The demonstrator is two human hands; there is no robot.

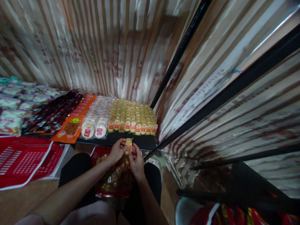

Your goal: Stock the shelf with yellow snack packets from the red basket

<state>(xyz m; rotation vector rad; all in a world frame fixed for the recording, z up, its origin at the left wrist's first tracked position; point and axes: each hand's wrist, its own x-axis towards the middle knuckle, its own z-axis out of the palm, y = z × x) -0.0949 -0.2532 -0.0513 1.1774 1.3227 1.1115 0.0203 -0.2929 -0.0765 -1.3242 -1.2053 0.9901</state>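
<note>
Between my two hands is a small yellow wrapped snack cake (128, 145) with a red label, held upright in front of the shelf edge. The fingers of my left hand (118, 150) pinch its left side, and those of my right hand (136, 161) close on its right side. Just beyond stand tight rows of the same yellow packaged cakes (132, 117) on a black shelf (117, 139). Under my hands, between my knees, sits a red basket (99, 193) with a clear bag (112, 179) of wrapped pieces in it.
Left of the cakes lie white round packaged cakes (100, 131), an orange packet (74, 120), dark packets (52, 115) and white packets (11, 120). A red basket (21, 159) stands lower left. Black metal bars (197, 128) cross the right side before the curtain (112, 47).
</note>
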